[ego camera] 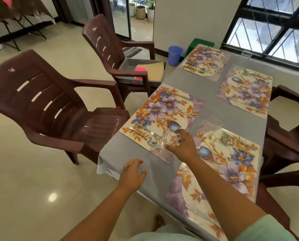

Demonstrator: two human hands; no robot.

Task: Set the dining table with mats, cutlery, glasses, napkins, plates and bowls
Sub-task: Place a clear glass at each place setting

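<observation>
Several floral mats lie on the grey-clothed table (207, 91). My right hand (183, 145) grips a clear glass (169, 140), tilted, over the near-left mat (162, 117) beside its fork, knife and spoon (148, 136). My left hand (133, 173) rests on the cloth at the table's near-left corner, fingers loosely apart, holding nothing. Another clear glass (217, 117) stands between the near mats. A third glass (246, 55) stands at the far end by the window. Cutlery (235, 141) lies on the near-right mat (220, 171) and on the two far mats.
Two brown plastic chairs (58, 108) stand along the table's left side. The farther chair holds a grey tray (128, 66) with a pink item and brown mats or napkins. More chairs (287, 140) line the right side. A blue bucket (174, 55) sits on the floor beyond.
</observation>
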